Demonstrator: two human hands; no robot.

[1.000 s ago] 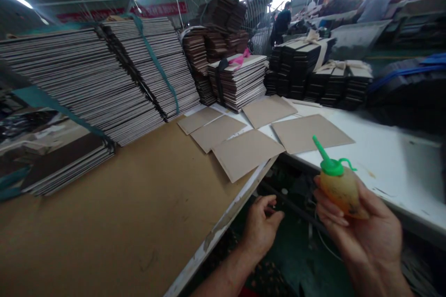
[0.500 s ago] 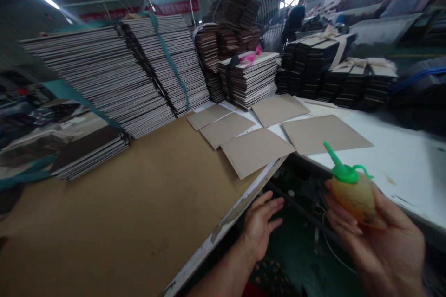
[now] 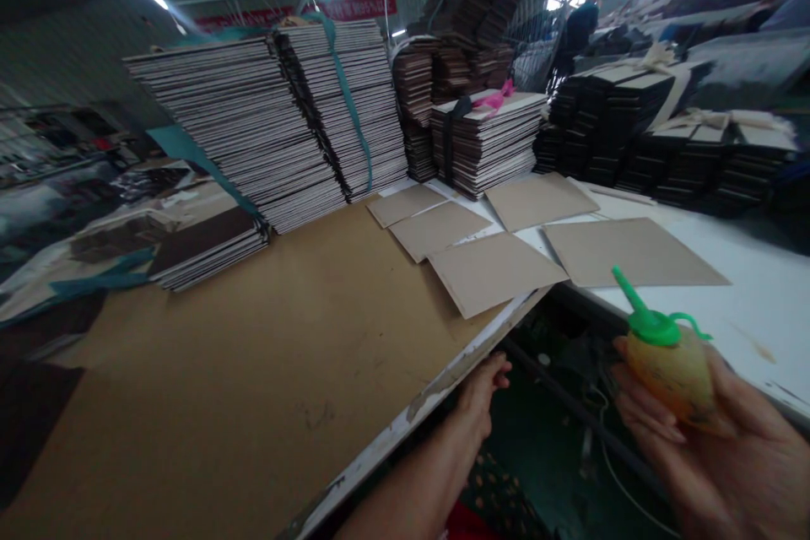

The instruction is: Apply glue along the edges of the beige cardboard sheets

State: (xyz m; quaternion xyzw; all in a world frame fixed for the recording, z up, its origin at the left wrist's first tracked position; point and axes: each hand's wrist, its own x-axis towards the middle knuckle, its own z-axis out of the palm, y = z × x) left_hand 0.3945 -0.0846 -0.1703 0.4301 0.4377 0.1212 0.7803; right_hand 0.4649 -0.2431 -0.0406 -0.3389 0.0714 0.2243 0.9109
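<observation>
In my right hand (image 3: 721, 430) is a squeeze glue bottle (image 3: 674, 375) with a green cap and a long green spout tilted up to the left. Its soft body is yellowish and stained, and my fingers wrap round it from below. Just beneath the edge of the brown-topped table, my left hand (image 3: 484, 388) hangs with loosely bent fingers and nothing visible in it. Grey-brown boards lie beyond both hands: one board (image 3: 497, 270) overhangs the table corner, another board (image 3: 636, 251) rests on the white table, and several more lie around them.
A tall strapped stack of boards (image 3: 221, 126) stands at the back left of the brown table (image 3: 253, 371). Behind the loose boards is a tied stack (image 3: 490, 143) with a pink knot. Black bundles (image 3: 607, 118) line the back of the white table (image 3: 753, 245). A gap separates the tables.
The view has swung left, so the tables and stacks appear farther right. My left hand has turned and its fingers have drawn closer together. My right hand still holds the glue bottle.
</observation>
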